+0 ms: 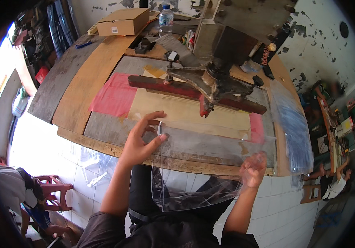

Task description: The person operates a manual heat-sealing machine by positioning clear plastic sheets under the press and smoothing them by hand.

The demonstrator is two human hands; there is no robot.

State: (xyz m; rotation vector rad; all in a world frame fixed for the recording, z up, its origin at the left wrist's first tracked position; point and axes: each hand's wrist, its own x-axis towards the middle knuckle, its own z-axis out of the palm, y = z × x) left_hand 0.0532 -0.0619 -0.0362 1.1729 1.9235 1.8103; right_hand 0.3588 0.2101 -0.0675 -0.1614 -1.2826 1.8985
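Clear plastic bag (198, 173) held up between both hands at the near edge of the table (103, 78), lower part hanging off over the lap, top edge lying across the grey board. Not yet slid under the press (218, 78); red bar (177, 89) of the press raised and clear of the plastic, well beyond the top edge. Judged as early in the handling: bag taken up and spread, placement under the bar left undone, as far as visible.

Left hand (142, 140) at the upper left corner of the bag, thumb and forefinger pinched narrow on the plastic edge, remaining fingers (150, 118) fanned wide and lifted off. Right hand (254, 167) at the right edge, fingers curled shut on a bunched fold of plastic, seen partly through the film. Bag stretched fairly flat between the two grips, creased toward the bottom.

Stack of bluish plastic sheets (295, 132) laid along the right side of the table, just beyond the right hand and apart from the held bag. Red and tan sheets flat under the press. Cardboard box (124, 20) and water bottle (166, 16) at the far end, well apart. Red stool (53, 190) on the tiled floor at lower left.
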